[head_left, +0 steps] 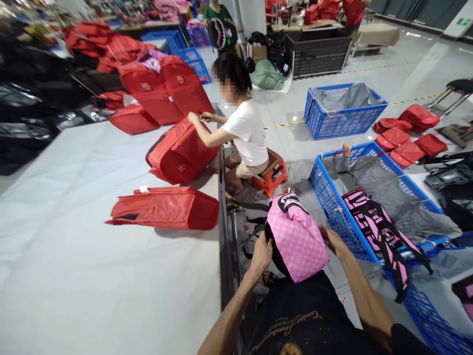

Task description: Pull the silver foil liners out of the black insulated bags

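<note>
Pink backpack [298, 240] in left grip [261, 252]

The pink bag [298, 241] partly hides the right hand [332, 240]; the black heap [22, 98] is blurred.

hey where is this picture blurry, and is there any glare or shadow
All in the head view: the black bags at the far left look smeared; bright light glints off the floor; a soft shadow lies beneath the nearest red bag; the pink bag looks clearer.
</note>
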Motion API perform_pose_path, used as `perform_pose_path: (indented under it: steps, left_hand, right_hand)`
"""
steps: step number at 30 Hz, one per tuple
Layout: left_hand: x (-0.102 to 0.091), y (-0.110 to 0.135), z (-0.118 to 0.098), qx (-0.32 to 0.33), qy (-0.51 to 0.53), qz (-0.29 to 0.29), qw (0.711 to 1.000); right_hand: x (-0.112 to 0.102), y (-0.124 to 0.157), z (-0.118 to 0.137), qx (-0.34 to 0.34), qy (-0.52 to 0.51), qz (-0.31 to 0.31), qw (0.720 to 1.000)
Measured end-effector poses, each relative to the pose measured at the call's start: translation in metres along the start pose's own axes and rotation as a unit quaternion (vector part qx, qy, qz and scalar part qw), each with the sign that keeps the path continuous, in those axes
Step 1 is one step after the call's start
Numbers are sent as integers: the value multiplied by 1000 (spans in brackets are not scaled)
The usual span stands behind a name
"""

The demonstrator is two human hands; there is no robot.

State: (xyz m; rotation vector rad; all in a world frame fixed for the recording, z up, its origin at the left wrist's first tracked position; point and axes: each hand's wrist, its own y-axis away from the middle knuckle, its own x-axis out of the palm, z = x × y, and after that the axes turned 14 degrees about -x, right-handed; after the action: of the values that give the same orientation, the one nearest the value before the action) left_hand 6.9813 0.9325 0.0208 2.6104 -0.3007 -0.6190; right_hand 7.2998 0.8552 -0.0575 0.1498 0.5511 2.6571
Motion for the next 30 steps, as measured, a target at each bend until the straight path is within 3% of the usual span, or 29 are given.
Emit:
perform_pose_path:
  steps: [3,5,8,11,14,20,26,30]
  left_hand:
    - [2,-8,7,-4,-13,-12,1000]
    - [5,-9,1,3,-6,-27,1000]
    - [11,-6,-14,24,26,-38,999]
    - [16,-6,-21,42,38,-49,997]
    - [18,-17,-10,35,30,-51,998]
    - [17,-40,27,-52,-28,-37,998]
    - [18,-47,14,-16,-77,-42,996]
    - [20,-52,15,-54,-64,-26,996]
  right_hand:
    - [19,-2,24,-76,-2,102,992]
    - [39,4,44,-154,65,156,974]
    - [57,19,73,-212,160,171,949]
    - [57,29,87,-235,176,154,943]
    - [60,23,75,-236,182,124,947]
    - [94,10,16,-190,187,46,963]
    - [98,14,28,-127,238,35,962]
    - [99,5,25,-127,246,39,960]
